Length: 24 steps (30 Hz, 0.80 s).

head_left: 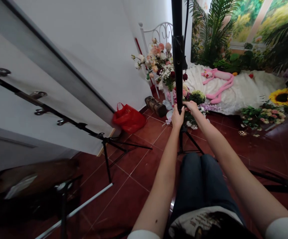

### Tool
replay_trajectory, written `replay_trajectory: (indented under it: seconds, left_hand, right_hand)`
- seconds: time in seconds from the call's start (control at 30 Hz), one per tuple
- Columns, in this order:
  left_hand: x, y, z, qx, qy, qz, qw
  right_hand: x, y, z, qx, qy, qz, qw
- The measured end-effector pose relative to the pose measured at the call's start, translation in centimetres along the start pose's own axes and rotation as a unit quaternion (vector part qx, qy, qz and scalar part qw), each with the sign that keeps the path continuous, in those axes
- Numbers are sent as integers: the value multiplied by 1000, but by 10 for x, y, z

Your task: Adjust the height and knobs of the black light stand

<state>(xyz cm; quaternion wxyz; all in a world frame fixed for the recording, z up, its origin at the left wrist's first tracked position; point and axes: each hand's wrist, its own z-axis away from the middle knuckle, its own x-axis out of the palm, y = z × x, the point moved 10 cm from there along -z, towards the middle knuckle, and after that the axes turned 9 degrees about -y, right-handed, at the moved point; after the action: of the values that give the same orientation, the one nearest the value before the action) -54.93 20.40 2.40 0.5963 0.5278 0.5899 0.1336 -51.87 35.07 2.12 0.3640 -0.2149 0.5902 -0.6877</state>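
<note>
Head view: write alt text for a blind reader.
The left hand and right hand grip the pole of a black tripod stand above red floor tiles. Beyond it lie flowers and a pink plush on a white rug, before a painted garden backdrop.

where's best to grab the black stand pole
Grip the black stand pole low on its shaft, below the clamp, where the left hand and right hand meet it, coming from the near side. It stands upright on spread tripod legs, so a low hold is likely steadiest, and the slim shaft lets the fingers close around it.
</note>
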Motion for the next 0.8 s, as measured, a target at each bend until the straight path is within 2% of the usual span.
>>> replay_trajectory:
  seconds: [0.13, 0.2, 0.27, 0.33, 0.4, 0.5, 0.57, 0.6, 0.7, 0.77, 0.8]
  left_hand:
    - [-2, 2, 4, -14, -12, 16, 1000]
    - [-3, 2, 6, -28, -21, 25, 999]
    - [-3, 3, 8, -35, -30, 37, 998]
    - [-2, 5, 9, -27, -33, 43, 998]
    - [-3, 6, 8, -19, -30, 35, 999]
    - [-2, 2, 6, -29, -28, -13, 999]
    - [-4, -2, 4, -37, -26, -55, 997]
    - [-7, -4, 2, -39, -18, -70, 997]
    - [-13, -3, -2, -28, 1, -62, 998]
    - [-15, 2, 1, -10, 32, -29, 999]
    - [-18, 5, 8, 0, 70, -5, 998]
  right_hand:
    - [-6, -7, 6, -13, 17, 96, 995]
    - [-9, -3, 18, -22, 12, 75, 997]
    - [-7, 12, 36, -15, -45, 34, 998]
    - [-10, 39, 62, 5, -129, 1, 992]
    - [-32, 71, 95, 12, -174, -12, 985]
    - [-91, 119, 149, -23, -199, -64, 978]
    - [-144, 158, 186, -13, -173, -89, 981]
    - [-175, 178, 204, 1, -140, -104, 985]
    - [-283, 230, 264, 12, 36, -136, 990]
    - [-346, 263, 312, 30, 134, -157, 978]
    - [-373, 278, 338, 38, 179, -171, 968]
